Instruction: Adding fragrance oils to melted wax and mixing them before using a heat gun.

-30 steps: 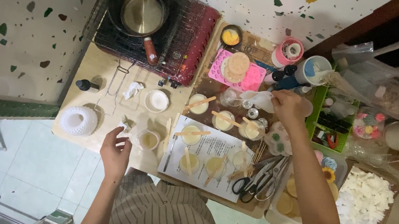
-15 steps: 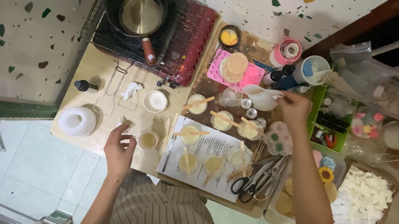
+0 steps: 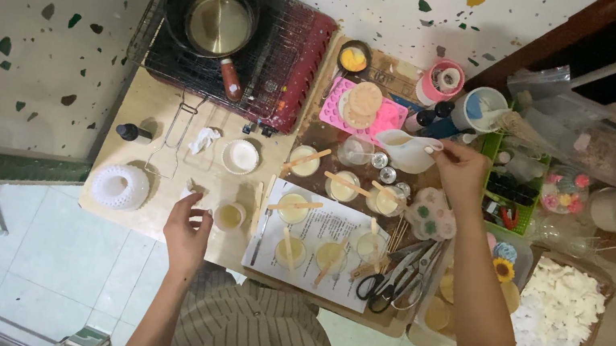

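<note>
White pitcher [image 3: 407,149] pinched in right fingers [image 3: 441,154] above filled cups [image 3: 343,187]; left fingers [image 3: 194,201] loose, empty, beside small cup [image 3: 229,216].

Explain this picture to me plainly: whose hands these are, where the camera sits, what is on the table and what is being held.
No machine here: a person works with bare hands, filmed by a camera on their head looking straight down. The right hand holds a small white pitcher above the low wooden table. The left hand rests on the table beside a small cup of yellowish liquid. More filled cups with wooden sticks stand around a printed sheet. Scissors lie nearby, a saucepan sits on a portable stove, and a tray of white flakes is at right.
</note>
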